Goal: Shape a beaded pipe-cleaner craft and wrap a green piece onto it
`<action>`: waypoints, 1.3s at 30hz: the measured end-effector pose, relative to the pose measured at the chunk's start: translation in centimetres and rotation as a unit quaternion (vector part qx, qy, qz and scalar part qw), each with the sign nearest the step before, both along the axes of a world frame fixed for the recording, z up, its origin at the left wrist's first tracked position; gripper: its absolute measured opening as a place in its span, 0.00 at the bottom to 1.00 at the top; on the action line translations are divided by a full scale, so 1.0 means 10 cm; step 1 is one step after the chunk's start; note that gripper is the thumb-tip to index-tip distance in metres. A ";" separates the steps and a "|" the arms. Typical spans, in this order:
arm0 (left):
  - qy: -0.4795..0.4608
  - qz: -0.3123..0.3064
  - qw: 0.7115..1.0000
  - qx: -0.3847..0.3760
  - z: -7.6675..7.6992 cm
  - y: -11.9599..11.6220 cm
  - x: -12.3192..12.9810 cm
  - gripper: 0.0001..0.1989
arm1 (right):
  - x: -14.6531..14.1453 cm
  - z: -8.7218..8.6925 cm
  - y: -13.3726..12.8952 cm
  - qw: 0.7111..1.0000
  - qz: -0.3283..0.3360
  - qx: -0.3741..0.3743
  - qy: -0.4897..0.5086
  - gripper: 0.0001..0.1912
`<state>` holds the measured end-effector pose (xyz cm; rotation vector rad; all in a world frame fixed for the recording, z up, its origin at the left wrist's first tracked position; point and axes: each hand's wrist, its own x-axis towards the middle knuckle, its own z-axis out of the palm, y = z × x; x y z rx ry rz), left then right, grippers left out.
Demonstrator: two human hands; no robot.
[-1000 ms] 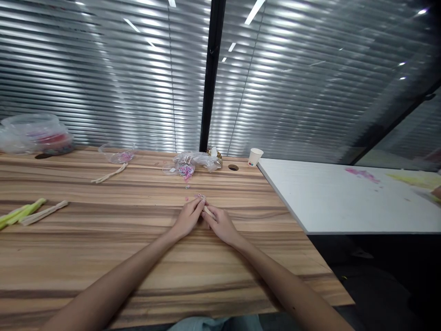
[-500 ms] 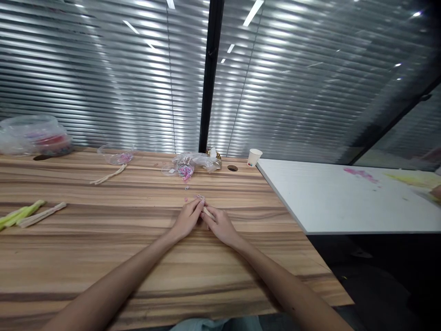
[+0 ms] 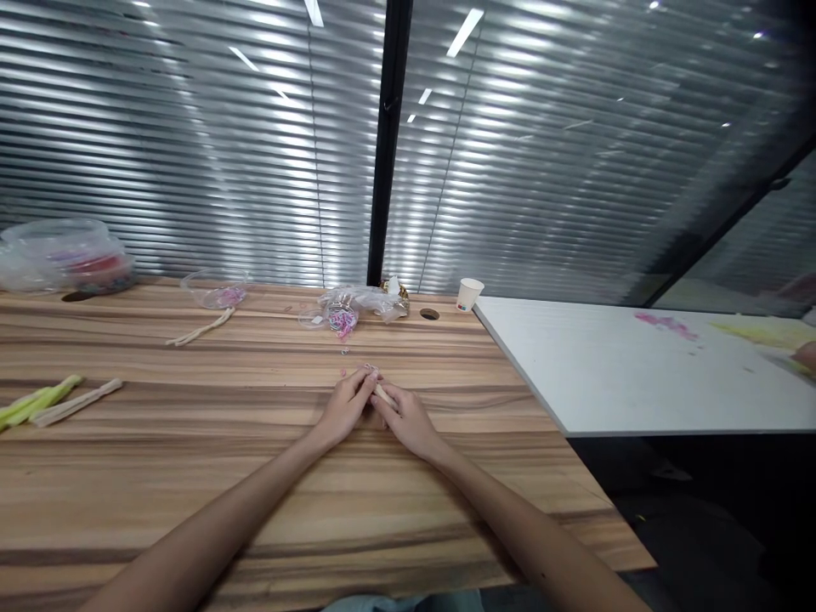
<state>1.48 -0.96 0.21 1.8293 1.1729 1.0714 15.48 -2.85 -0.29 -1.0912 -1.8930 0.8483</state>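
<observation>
Over the middle of the wooden table, my left hand [image 3: 348,404] and my right hand [image 3: 408,416] meet at the fingertips, both closed. Between them shows a short cream-coloured cord [image 3: 384,393], gripped by my right fingers. A small pale looped piece [image 3: 371,368] sticks out past my left fingertips, which pinch where it meets the cord. Its exact kind is too small to make out. Just beyond my hands lie a tiny pink piece [image 3: 342,372] and a small whitish piece [image 3: 345,350].
Farther back are a clear bag [image 3: 360,299], a pile of pink and purple small pieces [image 3: 342,320], a clear bowl [image 3: 213,293] and a paper cup [image 3: 470,294]. Cream strands [image 3: 201,328] and yellow strands [image 3: 44,401] lie left. Another person's hand [image 3: 806,355] is at the white table [image 3: 643,382].
The view has tilted very slightly. My fingers have shifted only a little, and less of the pale looped piece shows beyond my left fingertips. Both hands keep their hold.
</observation>
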 end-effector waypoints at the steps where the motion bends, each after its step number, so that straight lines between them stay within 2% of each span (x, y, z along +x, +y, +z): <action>1: -0.001 0.003 1.000 0.000 0.00 -0.01 0.00 0.17 | 0.00 0.00 0.00 1.000 -0.004 0.001 0.001 0.12; 14: -0.022 -0.001 1.000 0.007 -0.01 -0.02 -0.01 0.17 | -0.01 -0.03 0.02 0.999 -0.012 -0.015 0.034 0.13; 22: -0.015 0.027 0.999 0.025 -0.04 -0.02 0.01 0.17 | -0.02 -0.04 0.03 0.995 -0.023 -0.051 0.077 0.18; 28: 0.012 0.091 0.990 0.110 -0.04 -0.05 0.00 0.13 | -0.01 -0.04 0.03 0.996 -0.025 -0.041 0.080 0.19; 34: 0.065 0.083 0.975 0.196 -0.04 -0.06 -0.02 0.11 | -0.01 -0.03 0.03 0.996 -0.025 -0.045 0.074 0.18; 39: 0.137 0.079 0.945 0.285 -0.06 -0.04 -0.06 0.11 | -0.01 -0.02 0.02 0.996 -0.024 -0.040 0.071 0.18</action>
